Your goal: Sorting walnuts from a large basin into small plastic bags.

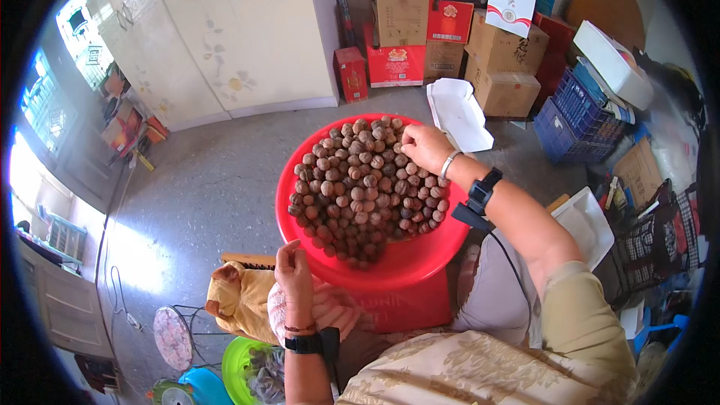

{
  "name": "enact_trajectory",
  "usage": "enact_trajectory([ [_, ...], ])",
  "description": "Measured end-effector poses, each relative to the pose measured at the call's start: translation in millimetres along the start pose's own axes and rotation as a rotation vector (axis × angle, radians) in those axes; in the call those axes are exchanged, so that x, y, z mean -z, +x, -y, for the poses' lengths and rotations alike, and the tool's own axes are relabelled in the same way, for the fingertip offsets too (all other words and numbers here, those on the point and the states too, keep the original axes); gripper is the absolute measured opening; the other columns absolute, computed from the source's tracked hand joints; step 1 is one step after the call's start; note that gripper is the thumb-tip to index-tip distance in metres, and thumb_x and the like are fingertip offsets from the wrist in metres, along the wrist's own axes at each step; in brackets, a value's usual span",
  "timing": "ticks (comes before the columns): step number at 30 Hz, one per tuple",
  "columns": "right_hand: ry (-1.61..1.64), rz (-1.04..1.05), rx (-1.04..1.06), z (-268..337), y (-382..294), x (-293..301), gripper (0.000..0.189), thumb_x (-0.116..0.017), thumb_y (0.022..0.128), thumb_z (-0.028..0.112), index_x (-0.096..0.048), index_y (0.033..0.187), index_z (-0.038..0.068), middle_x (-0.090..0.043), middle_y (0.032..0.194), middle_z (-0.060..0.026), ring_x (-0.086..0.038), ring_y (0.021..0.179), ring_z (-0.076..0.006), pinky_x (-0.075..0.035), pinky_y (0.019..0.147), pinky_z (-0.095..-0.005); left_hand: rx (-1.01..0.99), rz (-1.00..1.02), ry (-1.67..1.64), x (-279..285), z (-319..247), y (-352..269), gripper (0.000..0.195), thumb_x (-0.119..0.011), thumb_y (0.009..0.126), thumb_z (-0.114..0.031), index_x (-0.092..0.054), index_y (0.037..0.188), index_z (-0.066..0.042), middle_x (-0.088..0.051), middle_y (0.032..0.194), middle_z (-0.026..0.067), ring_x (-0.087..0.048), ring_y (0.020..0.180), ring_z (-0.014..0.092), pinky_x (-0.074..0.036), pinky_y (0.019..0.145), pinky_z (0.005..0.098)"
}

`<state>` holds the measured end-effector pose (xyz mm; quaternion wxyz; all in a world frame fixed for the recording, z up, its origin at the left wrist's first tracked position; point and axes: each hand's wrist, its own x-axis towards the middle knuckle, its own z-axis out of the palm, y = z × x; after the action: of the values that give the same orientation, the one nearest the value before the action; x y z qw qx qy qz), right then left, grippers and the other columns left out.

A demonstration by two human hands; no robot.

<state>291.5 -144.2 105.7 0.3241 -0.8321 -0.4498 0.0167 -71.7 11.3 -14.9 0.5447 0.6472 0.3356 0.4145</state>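
A wide red plastic basin sits before me, with many brown walnuts heaped in it. The heap leaves part of the basin's near right wall bare. My right hand reaches over the far right side of the heap, its bent fingertips at a walnut; whether they grip one is hidden. Close to the basin's near left rim is my left hand, fingers loosely bent and nothing visible in it. Under the basin stands a red box. A pink and white striped cloth lies by my left wrist.
A brush and a yellow plush item lie left of the basin. Nearer me is a green basin with dark pieces. A round stool stands farther left. Behind are a white tray, stacked cartons and blue crates.
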Motion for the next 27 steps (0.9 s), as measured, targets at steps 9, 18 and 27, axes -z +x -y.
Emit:
enact_trajectory([
  [9, -0.138, -0.015, 0.032, 3.6, 46.7, -64.8, 0.014, -0.072, 0.084, 0.021, -0.070, 0.091, 0.009, -0.072, 0.096, -0.0152, -0.069, 0.094, -0.0353, -0.053, 0.084, -0.0464, -0.026, 0.004, -0.050, 1.0, 5.3, 5.6, 0.018, -0.056, 0.099, 0.003, -0.065, 0.113, -0.001, -0.063, 0.095, -0.0020, -0.055, 0.085, 0.005, -0.046, 0.076, 0.0195],
  [18, -0.291, 0.055, -0.065, 1.7, 62.1, -93.2, 0.031, -0.075, 0.084, 0.026, -0.068, 0.107, 0.007, -0.069, 0.113, -0.0158, -0.065, 0.107, -0.0363, -0.052, 0.091, -0.0469, -0.004, -0.019, -0.094, -1.5, -5.1, 6.5, 0.014, -0.057, 0.099, 0.000, -0.066, 0.110, -0.003, -0.058, 0.088, -0.0045, -0.049, 0.077, 0.003, -0.042, 0.066, 0.0187],
  [27, -0.291, -0.040, -0.034, -7.0, 62.3, -104.9, 0.025, -0.074, 0.083, 0.027, -0.066, 0.099, 0.008, -0.069, 0.109, -0.0137, -0.065, 0.102, -0.0369, -0.053, 0.086, -0.0467, -0.009, -0.023, -0.032, -1.7, -7.8, 8.5, 0.013, -0.057, 0.100, -0.001, -0.065, 0.110, -0.001, -0.060, 0.088, -0.0036, -0.051, 0.077, 0.003, -0.043, 0.068, 0.0184],
])
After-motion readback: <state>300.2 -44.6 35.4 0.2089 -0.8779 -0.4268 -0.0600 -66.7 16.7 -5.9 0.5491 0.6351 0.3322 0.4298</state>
